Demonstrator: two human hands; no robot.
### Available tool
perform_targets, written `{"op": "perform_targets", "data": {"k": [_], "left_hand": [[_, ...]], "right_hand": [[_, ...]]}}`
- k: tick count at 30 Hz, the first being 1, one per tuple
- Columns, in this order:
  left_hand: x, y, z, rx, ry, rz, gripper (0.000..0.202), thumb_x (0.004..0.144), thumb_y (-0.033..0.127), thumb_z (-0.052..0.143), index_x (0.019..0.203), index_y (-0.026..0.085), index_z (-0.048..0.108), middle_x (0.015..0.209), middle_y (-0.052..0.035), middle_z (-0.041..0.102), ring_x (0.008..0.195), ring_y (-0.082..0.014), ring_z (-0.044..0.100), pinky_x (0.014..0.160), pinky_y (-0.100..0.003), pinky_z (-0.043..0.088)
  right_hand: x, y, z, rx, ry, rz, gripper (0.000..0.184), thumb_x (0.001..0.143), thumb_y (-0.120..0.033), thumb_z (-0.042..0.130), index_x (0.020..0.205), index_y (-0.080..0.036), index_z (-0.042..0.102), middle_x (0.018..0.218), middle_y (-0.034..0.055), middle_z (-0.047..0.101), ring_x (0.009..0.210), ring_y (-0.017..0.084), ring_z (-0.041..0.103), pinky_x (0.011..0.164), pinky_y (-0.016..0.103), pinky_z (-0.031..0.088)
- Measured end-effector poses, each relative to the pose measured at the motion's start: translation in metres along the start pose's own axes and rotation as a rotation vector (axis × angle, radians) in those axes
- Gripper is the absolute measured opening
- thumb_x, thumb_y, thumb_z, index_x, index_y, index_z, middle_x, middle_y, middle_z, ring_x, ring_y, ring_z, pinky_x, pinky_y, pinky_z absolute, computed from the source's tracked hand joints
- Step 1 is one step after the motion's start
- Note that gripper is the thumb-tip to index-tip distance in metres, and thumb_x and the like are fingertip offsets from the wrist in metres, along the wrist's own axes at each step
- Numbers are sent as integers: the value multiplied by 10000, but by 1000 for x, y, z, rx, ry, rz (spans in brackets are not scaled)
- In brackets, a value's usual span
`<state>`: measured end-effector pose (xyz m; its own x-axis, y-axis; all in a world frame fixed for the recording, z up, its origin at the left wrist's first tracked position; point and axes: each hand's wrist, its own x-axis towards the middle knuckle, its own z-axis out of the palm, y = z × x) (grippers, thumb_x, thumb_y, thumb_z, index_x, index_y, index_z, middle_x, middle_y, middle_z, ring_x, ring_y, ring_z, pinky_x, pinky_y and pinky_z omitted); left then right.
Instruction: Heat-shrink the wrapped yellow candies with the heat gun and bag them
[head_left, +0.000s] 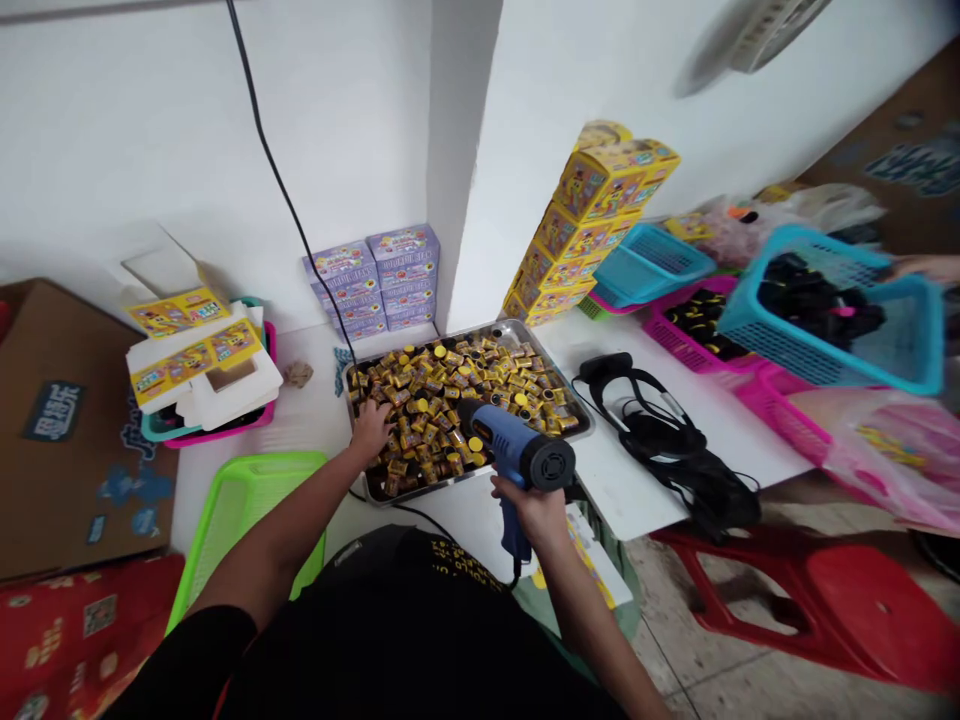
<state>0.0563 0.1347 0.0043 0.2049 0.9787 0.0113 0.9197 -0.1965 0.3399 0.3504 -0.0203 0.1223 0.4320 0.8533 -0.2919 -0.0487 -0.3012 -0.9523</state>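
My right hand (541, 512) is wrapped round the handle of a blue and black heat gun (510, 440). Its nozzle points left over a metal tray (587, 424) heaped with small yellow and brown labelled tubs (424, 405), several with yellow or black caps. At the tray's left side my left hand (371, 430) rests on the tubs, fingers stretched out and apart. Whether a fingertip presses on one tub I cannot make out. A black cable leaves the bottom of the heat gun's handle.
Purple boxes (375, 275) and a yellow box stack (577, 225) stand behind the tray. Flattened cartons (202, 350) and a green basket (225, 510) lie left. Black headgear (652, 420), a blue basket (817, 350) touched by another person's hand, and a red stool (877, 610) are right.
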Motion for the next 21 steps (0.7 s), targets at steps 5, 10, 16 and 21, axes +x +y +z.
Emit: {"op": "perform_targets", "data": {"k": [5,10,16,21], "left_hand": [[8,-4,-12,-318,108,-139,319,723,89,763,1019,204,735,1018,-72,629,1046,-272,621,982,-419,524],[14,16,-20,-811,99,-247,349,693,254,849,1012,196,719,907,-24,686,826,-191,644,794,-334,560],[24,51,-22,-1127,-86,-316,485,697,419,888,1071,187,684,865,-9,678,701,-157,619,595,-264,510],[51,75,-14,-730,66,-124,293,681,161,876,921,176,709,892,-25,674,882,-215,652,849,-355,552]], "right_hand": [[0,-1,-4,-53,-34,19,352,497,-392,846,706,-172,668,710,80,738,545,233,680,572,379,598],[-7,-3,-6,-77,-82,60,402,509,-398,829,809,-153,723,787,96,761,557,221,682,598,389,616],[-14,-3,-4,-43,-72,72,386,508,-385,837,797,-158,719,772,89,764,555,221,680,582,380,604],[-10,-1,-1,-38,-77,42,406,511,-392,852,797,-153,691,750,88,753,573,236,689,587,376,588]]}}
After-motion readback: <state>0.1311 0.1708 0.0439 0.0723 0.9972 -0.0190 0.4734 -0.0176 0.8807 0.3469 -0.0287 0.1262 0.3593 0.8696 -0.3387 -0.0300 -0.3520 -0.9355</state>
